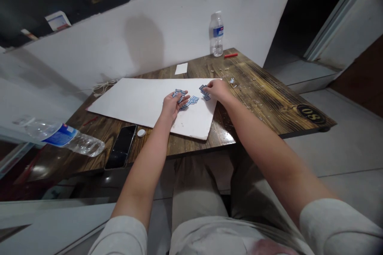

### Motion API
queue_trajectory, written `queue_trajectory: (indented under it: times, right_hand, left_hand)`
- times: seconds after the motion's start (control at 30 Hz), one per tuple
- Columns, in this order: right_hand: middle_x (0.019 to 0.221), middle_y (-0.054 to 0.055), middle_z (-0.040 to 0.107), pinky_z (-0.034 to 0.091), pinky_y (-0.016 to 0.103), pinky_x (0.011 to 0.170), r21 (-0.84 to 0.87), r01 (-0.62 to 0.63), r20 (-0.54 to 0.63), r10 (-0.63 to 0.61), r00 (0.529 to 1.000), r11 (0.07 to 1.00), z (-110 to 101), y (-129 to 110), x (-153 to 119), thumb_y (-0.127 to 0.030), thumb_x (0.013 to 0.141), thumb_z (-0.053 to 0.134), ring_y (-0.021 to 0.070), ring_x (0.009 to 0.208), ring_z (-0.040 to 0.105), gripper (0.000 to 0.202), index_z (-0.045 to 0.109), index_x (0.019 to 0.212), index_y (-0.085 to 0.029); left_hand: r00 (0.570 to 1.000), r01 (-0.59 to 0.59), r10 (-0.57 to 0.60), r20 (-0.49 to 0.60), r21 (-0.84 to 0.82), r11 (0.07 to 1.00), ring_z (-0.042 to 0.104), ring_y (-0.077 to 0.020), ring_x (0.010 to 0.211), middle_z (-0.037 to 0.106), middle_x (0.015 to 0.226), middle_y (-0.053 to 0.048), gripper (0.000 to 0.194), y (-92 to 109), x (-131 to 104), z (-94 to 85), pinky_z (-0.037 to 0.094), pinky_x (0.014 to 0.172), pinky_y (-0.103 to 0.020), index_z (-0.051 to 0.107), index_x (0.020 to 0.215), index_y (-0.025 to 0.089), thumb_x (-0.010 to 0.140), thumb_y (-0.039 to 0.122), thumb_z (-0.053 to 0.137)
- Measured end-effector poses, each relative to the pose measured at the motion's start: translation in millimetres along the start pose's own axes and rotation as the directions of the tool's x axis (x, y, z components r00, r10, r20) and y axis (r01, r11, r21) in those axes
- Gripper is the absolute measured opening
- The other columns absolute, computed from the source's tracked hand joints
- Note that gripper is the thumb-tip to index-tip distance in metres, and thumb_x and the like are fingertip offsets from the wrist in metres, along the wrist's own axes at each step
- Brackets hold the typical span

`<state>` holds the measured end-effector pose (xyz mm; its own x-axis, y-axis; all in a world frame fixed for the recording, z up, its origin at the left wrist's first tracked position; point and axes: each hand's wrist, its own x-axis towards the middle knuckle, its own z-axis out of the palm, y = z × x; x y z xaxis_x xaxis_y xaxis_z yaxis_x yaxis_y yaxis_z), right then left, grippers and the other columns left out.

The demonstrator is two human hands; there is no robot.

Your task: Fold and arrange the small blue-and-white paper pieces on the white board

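A white board (pixel 140 95) lies flat on the dark wooden table, and both my hands are over it. My left hand (pixel 171 105) is turned partly palm-up, its thumb on a few small blue-and-white cards (pixel 178 92). Beside its fingertips, a loose cluster of similar cards (pixel 191 101) rests on the board. Near the board's right end, my right hand (pixel 218 89) pinches a small blue-and-white card (pixel 202 87). More of these cards (pixel 206 97) sit just under its fingertips. The print on the cards is too small to read.
A clear bottle (pixel 218 36) stands against the wall with a red stick (pixel 230 55) beside it. Another bottle (pixel 68 137) is at the left, near a phone (pixel 122 146) and a white cap (pixel 141 132). A white cable (pixel 103 86) and a paper slip (pixel 181 68) lie behind.
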<state>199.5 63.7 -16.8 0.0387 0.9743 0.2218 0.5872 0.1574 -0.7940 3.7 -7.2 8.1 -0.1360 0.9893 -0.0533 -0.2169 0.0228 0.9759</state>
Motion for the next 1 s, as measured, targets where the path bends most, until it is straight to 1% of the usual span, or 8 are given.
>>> queue_trajectory:
  times: [0.2, 0.4, 0.53, 0.63, 0.7, 0.8, 0.9, 1.0]
  right_hand:
    - [0.063, 0.011, 0.064, 0.045, 0.038, 0.073, -0.137, 0.01, 0.025, -0.007, 1.0, 0.99, -7, 12, 3, -0.039, 0.067, 0.081, 0.0259, 0.076, 0.062, 0.029, 0.065, 0.057, -0.017]
    - [0.107, 0.017, 0.064, 0.043, 0.045, 0.085, -0.062, 0.153, -0.221, -0.164, 0.961, 0.986, -8, 4, -4, -0.056, 0.066, 0.08, 0.0313, 0.104, 0.055, 0.043, 0.072, 0.081, -0.016]
    - [0.094, 0.01, 0.066, 0.046, 0.038, 0.078, 0.207, 0.289, 0.013, -0.298, 0.954, 0.935, -7, -21, -14, -0.055, 0.073, 0.075, 0.0231, 0.087, 0.058, 0.04, 0.073, 0.09, -0.019]
    - [0.08, 0.004, 0.067, 0.046, 0.033, 0.072, 0.365, 0.307, 0.189, -0.392, 0.9, 0.879, 0, -33, -20, -0.046, 0.072, 0.076, 0.0167, 0.072, 0.057, 0.034, 0.072, 0.093, -0.019]
    - [0.074, 0.002, 0.066, 0.046, 0.03, 0.068, 0.428, 0.277, 0.226, -0.398, 0.889, 0.861, 4, -33, -21, -0.041, 0.072, 0.076, 0.0149, 0.068, 0.056, 0.032, 0.071, 0.094, -0.018]
    - [0.073, 0.002, 0.066, 0.045, 0.029, 0.065, 0.44, 0.209, 0.17, -0.31, 0.935, 0.873, 6, -26, -16, -0.033, 0.073, 0.074, 0.0141, 0.065, 0.057, 0.03, 0.07, 0.098, -0.017]
    - [0.076, 0.003, 0.067, 0.046, 0.03, 0.067, 0.335, 0.17, 0.075, -0.206, 0.976, 0.927, 3, -17, -9, -0.028, 0.073, 0.075, 0.0148, 0.065, 0.057, 0.029, 0.071, 0.1, -0.017]
    - [0.077, 0.004, 0.067, 0.046, 0.032, 0.069, 0.21, 0.159, 0.07, -0.177, 0.982, 0.965, 1, -9, -5, -0.029, 0.074, 0.075, 0.0165, 0.068, 0.058, 0.024, 0.073, 0.096, -0.018]
  left_hand:
    - [1.0, 0.005, -0.004, -0.012, 0.055, 0.998, 0.068, -0.0101, 0.062, 0.074, 0.088, -0.007, 0.021, 2, -3, 3.8, 0.049, 0.049, -0.016, 0.059, 0.084, 0.013, 0.079, 0.027, 0.074]
    - [0.998, -0.01, 0.002, 0.06, 0.138, 0.99, 0.059, -0.0078, 0.048, 0.069, 0.068, -0.004, 0.026, 0, -4, 4.9, 0.036, 0.039, -0.015, 0.056, 0.079, 0.014, 0.077, 0.031, 0.075]
    - [0.989, -0.049, 0.02, 0.149, 0.192, 0.98, 0.058, -0.0076, 0.046, 0.068, 0.066, -0.004, 0.026, -4, -4, 3.4, 0.031, 0.037, -0.015, 0.057, 0.078, 0.015, 0.075, 0.03, 0.077]
    - [0.979, -0.044, 0.001, 0.202, 0.207, 0.977, 0.058, -0.0075, 0.046, 0.068, 0.067, -0.004, 0.026, -5, -5, 4.0, 0.03, 0.037, -0.015, 0.058, 0.079, 0.015, 0.075, 0.03, 0.078]
    - [0.973, -0.02, -0.021, 0.232, 0.172, 0.985, 0.06, -0.0078, 0.05, 0.07, 0.073, -0.005, 0.024, -3, -7, 5.3, 0.034, 0.039, -0.015, 0.06, 0.086, 0.016, 0.076, 0.03, 0.077]
    - [0.962, 0.02, -0.034, 0.27, 0.053, 0.998, 0.067, -0.0121, 0.065, 0.073, 0.09, -0.01, 0.021, 2, -10, 6.2, 0.047, 0.049, -0.018, 0.062, 0.101, 0.016, 0.083, 0.025, 0.069]
    - [0.963, 0.035, -0.018, 0.268, -0.057, 0.998, 0.072, -0.0177, 0.087, 0.072, 0.106, -0.013, 0.024, 6, -10, 4.9, 0.057, 0.068, -0.024, 0.059, 0.108, 0.016, 0.084, 0.011, 0.06]
    - [0.972, 0.01, 0.011, 0.234, -0.087, 0.996, 0.069, -0.0191, 0.104, 0.07, 0.114, -0.012, 0.034, 7, -9, 3.8, 0.057, 0.085, -0.029, 0.056, 0.11, 0.017, 0.081, -0.001, 0.055]
